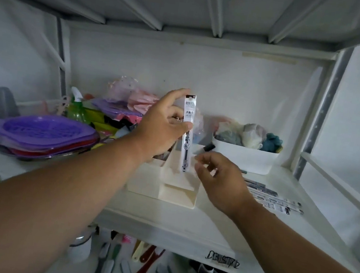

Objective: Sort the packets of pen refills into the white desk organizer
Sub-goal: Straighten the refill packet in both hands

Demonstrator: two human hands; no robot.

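- At the centre of the frame, the left hand [161, 125] pinches 1 refill packet [187, 135] upright, its lower end inside the white desk organizer [163, 191].
- Keep the packet vertical and lower it straight into the compartment; release only once it seats.
- The right hand [218, 182], just right of the organizer, is loosely curled and holds nothing.
- The remaining packets [273, 199] lie flat on the shelf [208, 226] at right of centre.

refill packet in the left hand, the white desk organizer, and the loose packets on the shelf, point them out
refill packet [189, 112]: head view, on its printed upper label.
white desk organizer [163, 191]: head view, on its front wall.
loose packets [275, 201]: head view, on the middle of the pile.
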